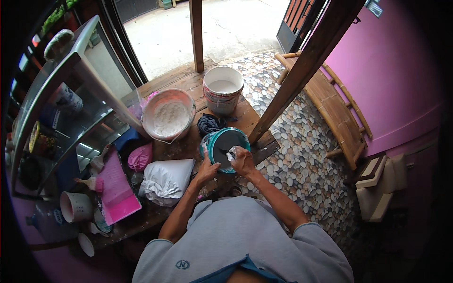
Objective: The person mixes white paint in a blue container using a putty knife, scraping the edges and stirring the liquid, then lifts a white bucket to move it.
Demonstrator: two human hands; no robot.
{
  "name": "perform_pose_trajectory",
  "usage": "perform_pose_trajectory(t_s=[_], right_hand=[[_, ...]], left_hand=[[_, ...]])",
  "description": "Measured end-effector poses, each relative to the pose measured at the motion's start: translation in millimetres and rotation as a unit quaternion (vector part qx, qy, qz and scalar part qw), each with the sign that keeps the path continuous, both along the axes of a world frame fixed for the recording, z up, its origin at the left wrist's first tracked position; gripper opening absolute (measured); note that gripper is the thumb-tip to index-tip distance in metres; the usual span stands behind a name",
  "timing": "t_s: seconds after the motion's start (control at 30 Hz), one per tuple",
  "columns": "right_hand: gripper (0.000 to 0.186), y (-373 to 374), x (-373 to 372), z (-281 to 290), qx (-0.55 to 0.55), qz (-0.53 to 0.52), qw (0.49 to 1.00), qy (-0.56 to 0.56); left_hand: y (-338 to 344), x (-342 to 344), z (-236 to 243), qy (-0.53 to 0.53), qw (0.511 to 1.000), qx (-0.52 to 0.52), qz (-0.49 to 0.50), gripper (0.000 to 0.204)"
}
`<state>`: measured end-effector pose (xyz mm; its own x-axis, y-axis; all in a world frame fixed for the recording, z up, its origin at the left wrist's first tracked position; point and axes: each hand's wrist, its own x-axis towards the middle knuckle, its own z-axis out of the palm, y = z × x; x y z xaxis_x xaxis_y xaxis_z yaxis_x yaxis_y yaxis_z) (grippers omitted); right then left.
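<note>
— What are the hands doing at the teal bucket (225, 148)?

— The left hand (206, 170) presses flat on its near-left rim, fingers spread wide. The right hand (243, 160) is clenched over the near-right rim, gripping a small crumpled clear plastic bag (231, 154); what is in it is too small to tell.

— And inside the bucket?

— Dark, possibly with a tool handle; it is hard to make out.

— Around it?

— A dark cloth (210, 123) just behind it, a white bucket (222, 89) farther back, a basin of white powder (168, 115) behind-left, a white sack (166, 180) left. The bucket's base is hidden.
</note>
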<state>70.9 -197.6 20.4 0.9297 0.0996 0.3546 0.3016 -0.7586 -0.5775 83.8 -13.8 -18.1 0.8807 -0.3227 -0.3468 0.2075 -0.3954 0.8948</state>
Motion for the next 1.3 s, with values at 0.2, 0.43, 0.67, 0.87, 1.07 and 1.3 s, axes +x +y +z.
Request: perform_pose_trajectory(t_s=[0.2, 0.43, 0.67, 0.87, 1.07, 1.3], right_hand=[[0.011, 15, -12, 3, -0.053, 0.056, 0.997, 0.026], [0.007, 8, 6, -2, -0.064, 0.007, 0.997, -0.049], [0.008, 7, -8, 0, -0.054, 0.120, 0.991, -0.038], [0.008, 4, 2, 12, -0.082, 0.082, 0.988, -0.101], [0.004, -2, 0, 18, -0.116, 0.094, 0.987, -0.052], [0.005, 1, -1, 10, -0.150, 0.156, 0.973, -0.079]], left_hand=[[0, 1, 4, -0.001, 1.000, -0.022, -0.005, 0.096], [-1, -4, 31, 0.042, 0.999, -0.015, -0.008, 0.098], [2, -4, 10, 0.006, 1.000, -0.028, -0.012, 0.097], [3, 0, 7, 0.007, 0.997, -0.069, -0.012, 0.095], [5, 5, 0, 0.045, 0.994, -0.096, -0.001, 0.090], [11, 10, -33, -0.001, 0.995, -0.091, -0.028, 0.096]])
